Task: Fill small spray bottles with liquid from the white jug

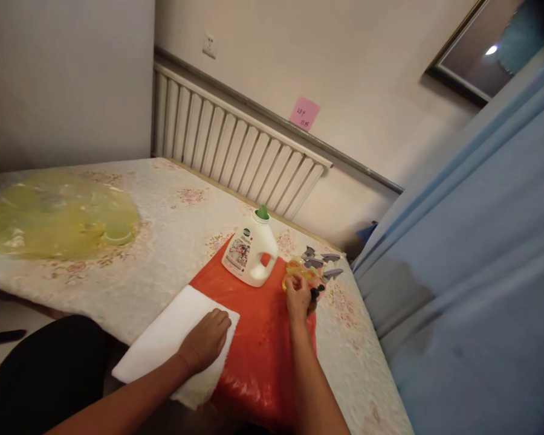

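Observation:
My left hand (207, 338) rests palm down on a folded white cloth (163, 335), its fingers lying on the cloth near the right edge. My right hand (298, 293) reaches to a cluster of scissors, its fingers closed at the yellow handles of one pair of scissors (295, 266); the exact grip is partly hidden. Grey blades (330, 274) point away to the right, and a black-handled piece (316, 292) lies beside the hand. Left of the scissors, a white jug (250, 251) with a printed label and a green spout stands upright on a red plastic sheet (258, 338).
A crumpled yellow plastic bag (54, 211) lies on the left of the flowered tablecloth (172, 223), with a pale green round lid (118, 234) at its edge. A radiator (236, 139) runs behind the table. A blue curtain (462, 241) hangs along the right.

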The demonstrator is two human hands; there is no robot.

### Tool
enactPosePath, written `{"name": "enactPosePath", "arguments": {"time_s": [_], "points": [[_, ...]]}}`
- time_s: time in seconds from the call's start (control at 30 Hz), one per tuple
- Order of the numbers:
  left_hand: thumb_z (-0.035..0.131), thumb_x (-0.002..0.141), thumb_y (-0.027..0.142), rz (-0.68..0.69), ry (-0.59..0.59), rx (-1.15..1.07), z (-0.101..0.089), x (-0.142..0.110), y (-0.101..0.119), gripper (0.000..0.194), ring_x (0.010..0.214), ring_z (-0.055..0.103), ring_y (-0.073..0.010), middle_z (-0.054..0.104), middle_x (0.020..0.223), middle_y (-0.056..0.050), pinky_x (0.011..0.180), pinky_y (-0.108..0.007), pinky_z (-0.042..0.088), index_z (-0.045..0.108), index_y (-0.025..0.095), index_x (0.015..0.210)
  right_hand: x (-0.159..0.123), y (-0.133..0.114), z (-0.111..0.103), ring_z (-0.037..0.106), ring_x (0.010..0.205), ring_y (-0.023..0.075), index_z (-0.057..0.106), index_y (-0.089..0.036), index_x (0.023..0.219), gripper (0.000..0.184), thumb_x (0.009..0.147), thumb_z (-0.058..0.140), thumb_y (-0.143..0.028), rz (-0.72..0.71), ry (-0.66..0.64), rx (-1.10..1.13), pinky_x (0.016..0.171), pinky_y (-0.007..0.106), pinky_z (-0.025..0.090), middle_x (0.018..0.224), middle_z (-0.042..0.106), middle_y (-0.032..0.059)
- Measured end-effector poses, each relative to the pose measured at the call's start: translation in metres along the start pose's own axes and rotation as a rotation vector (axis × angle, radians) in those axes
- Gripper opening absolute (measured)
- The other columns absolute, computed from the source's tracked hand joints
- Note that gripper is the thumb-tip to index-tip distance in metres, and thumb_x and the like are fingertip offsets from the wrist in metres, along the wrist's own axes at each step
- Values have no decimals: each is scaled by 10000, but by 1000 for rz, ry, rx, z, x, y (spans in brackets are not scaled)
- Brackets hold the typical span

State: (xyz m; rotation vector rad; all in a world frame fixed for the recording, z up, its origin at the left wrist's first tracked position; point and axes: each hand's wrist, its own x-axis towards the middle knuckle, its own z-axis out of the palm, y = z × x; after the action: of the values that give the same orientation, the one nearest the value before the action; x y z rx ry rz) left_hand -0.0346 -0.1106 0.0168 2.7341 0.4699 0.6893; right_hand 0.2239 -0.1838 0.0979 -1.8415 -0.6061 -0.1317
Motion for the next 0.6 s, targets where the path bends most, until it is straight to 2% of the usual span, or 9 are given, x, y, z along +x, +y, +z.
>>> {"name": "enactPosePath", "arguments": {"time_s": [0.13, 0.2, 0.3, 0.4, 0.6], "points": [[430, 890, 78, 7, 3, 6, 2, -2, -2, 176, 922, 490, -249, 568, 949, -75, 880, -409, 431, 561, 195, 898, 25, -21, 38, 676, 851, 205, 639, -163, 1120, 510, 675, 609, -412, -53, -143, 54, 771, 312, 526, 955, 717, 71], [436, 884, 75, 10, 4, 9, 3, -2, -2, 174, 923, 486, -250, 569, 955, -76, 896, -412, 431, 562, 195, 897, 32, -28, 51, 664, 866, 201, 666, -174, 1074, 490, 646, 626, -410, -73, -207, 76, 770, 300, 519, 967, 721, 62], [442, 874, 72, 5, -9, 7, 4, -3, -2, 172, 915, 481, -256, 573, 955, -80, 887, -418, 435, 563, 193, 894, 38, -31, 66, 632, 775, 189, 704, -174, 932, 396, 613, 629, -397, -69, -268, 102, 701, 281, 502, 867, 724, 37], [442, 862, 60, -5, -21, 17, 4, -3, -1, 186, 907, 482, -262, 571, 946, -83, 878, -429, 437, 567, 192, 902, 43, -29, 77, 593, 686, 174, 710, -156, 856, 352, 605, 609, -380, -18, -282, 131, 613, 263, 473, 768, 708, 19], [461, 828, 39, -12, -21, -13, 3, -4, 0, 203, 910, 475, -259, 565, 947, -82, 885, -424, 439, 568, 188, 914, 45, -21, 97, 582, 627, 153, 706, -106, 919, 345, 634, 602, -271, 99, -218, 185, 554, 245, 443, 743, 700, 15]]}}
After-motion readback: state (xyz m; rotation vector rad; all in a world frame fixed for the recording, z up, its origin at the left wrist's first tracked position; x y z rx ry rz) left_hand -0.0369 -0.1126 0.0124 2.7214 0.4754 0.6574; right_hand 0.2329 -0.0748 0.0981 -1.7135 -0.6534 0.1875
